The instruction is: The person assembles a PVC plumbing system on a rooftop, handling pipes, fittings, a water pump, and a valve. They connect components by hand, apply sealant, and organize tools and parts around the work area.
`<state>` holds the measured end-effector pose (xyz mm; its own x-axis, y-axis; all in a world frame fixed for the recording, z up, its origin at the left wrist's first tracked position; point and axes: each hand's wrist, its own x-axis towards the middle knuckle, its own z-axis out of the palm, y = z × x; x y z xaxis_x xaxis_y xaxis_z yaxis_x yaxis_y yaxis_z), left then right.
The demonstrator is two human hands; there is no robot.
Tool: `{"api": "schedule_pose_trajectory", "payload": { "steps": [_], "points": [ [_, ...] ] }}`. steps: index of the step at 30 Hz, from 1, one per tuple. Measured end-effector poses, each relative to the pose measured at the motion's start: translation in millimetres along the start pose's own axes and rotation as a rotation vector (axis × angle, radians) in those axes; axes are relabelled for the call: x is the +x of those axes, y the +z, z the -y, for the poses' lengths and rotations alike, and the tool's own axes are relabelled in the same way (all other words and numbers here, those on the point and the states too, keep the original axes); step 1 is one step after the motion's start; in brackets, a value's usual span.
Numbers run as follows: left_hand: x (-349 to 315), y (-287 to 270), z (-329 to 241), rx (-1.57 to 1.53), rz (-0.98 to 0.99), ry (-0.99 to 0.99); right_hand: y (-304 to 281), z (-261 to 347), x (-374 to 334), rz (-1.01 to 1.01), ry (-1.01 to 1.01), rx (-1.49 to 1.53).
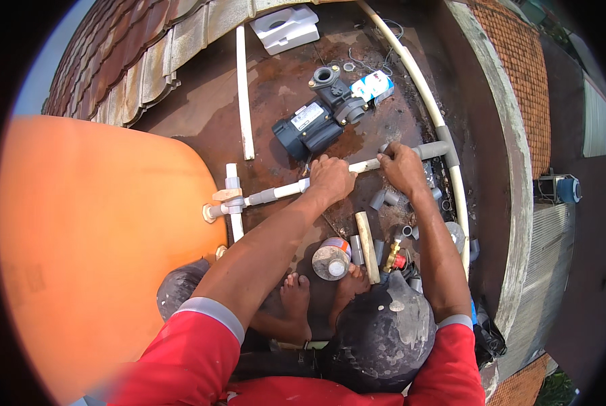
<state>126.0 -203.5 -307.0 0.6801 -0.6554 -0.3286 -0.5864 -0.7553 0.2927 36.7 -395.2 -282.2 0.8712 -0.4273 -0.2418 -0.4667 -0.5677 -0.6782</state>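
Observation:
My left hand (332, 179) is wrapped round a white PVC pipe (364, 166) that runs across in front of me. Farther right along the same pipe, my right hand (403, 168) closes on it with thumb and fingers. Beyond that hand, a grey fitting (430, 150) joins the pipe to a grey tee (446, 150) on a long cream pipe (457, 196). To the left, the run passes through a grey coupling (262, 196) to a valve with a tan handle (227, 195), beside the orange tank (107, 250). My fingers hide parts of the pipe.
A dark water pump (310, 128) lies beyond my hands, near a blue-and-white box (372, 86) and white foam (285, 29). Near my feet stand a can (331, 261), a loose pipe piece (367, 247), a brass valve (393, 260) and grey fittings (387, 197). A low wall (513, 155) borders the right.

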Motion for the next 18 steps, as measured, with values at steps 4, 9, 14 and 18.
{"api": "schedule_pose_trajectory", "payload": {
  "steps": [4, 9, 14, 18],
  "points": [
    [-4, -3, 1, -0.012, -0.003, -0.016, -53, 45, -10, 0.182, -0.213, -0.227],
    [-13, -15, -2, 0.003, 0.034, -0.021, -121, 162, -104, 0.270, -0.491, -0.455],
    [-11, -16, -8, 0.042, 0.098, -0.049, -114, 232, -223, 0.421, -0.783, -0.520],
    [-9, -20, -2, 0.061, 0.149, 0.022, -45, 184, -233, 0.491, -0.708, -0.327]
  ]
}}
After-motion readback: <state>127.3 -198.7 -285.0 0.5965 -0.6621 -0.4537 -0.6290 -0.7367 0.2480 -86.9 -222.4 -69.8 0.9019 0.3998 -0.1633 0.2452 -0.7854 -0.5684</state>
